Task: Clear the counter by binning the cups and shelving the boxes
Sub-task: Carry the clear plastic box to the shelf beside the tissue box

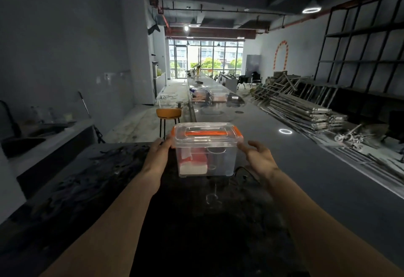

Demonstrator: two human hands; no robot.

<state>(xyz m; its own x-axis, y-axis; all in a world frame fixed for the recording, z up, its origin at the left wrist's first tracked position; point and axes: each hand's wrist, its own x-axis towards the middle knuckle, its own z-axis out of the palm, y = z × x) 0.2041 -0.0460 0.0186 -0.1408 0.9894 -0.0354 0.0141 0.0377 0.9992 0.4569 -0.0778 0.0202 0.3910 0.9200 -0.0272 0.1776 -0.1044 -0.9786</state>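
Both hands reach forward over the dark table (196,222): the left hand (158,153) presses against the side of a clear box (206,158) with an orange-handled lid, while the right hand (259,156) hovers spread just beside it. Farther along the table sit more boxes (215,95).

a clear, glossy plastic box (206,150) with an orange plastic handle and clasps is seen on a dark, polished counter (306,167), by which ceiling lights are mirrored. far left, a stool (168,114) with a smooth wooden seat; right, dull metal bars (306,113) are piled.
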